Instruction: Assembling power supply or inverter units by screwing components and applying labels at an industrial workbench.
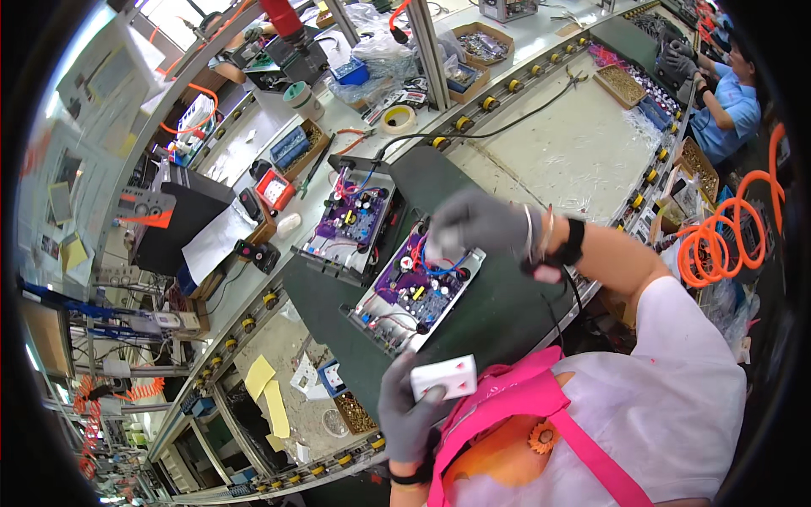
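My gloved left hand (404,407) is closed around a white pad with red triangle marks (444,378), thumb across its front, near the pink apron (507,397). My gloved right hand (486,224) hangs over the far end of an opened device (417,291) with a purple circuit board and metal base. The right fingertips are smeared by motion beside red and blue wires, so whatever they hold cannot be made out. A small white piece with a red mark (406,263) sits on that board. A second opened device (348,220) with a similar board stands just beyond to the left.
Both devices rest on a dark green board (498,317) across a roller conveyor line. Left are a black box-shaped unit (182,221), pliers (317,166) and a tape roll (398,119). A coiled orange hose (718,241) hangs right; a co-worker (731,101) works at far right.
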### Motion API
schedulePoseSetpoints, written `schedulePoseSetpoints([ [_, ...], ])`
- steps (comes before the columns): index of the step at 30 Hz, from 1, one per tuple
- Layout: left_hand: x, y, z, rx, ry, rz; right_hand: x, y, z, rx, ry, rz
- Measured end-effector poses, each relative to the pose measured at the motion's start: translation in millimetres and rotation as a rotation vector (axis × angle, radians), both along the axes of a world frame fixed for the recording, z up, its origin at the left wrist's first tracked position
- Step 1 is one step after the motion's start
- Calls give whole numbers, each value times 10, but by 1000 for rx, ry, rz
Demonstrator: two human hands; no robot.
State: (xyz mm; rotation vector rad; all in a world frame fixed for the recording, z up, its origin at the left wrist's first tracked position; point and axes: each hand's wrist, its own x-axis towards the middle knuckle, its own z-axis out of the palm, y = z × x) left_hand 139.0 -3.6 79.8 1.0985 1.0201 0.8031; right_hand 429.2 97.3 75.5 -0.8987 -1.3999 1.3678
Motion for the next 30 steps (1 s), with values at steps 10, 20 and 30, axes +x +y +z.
schedulePoseSetpoints([
  [10,-889,33,-404,-235,337,606,324,1546,-1599,299,-778,-250],
  [20,-1489,-215,-1158,-408,524,971,57,1756,-2120,949,-959,-328],
  [30,-1422,85,-1107,-454,552,1085,-41,1759,-2264,1015,-935,-329],
])
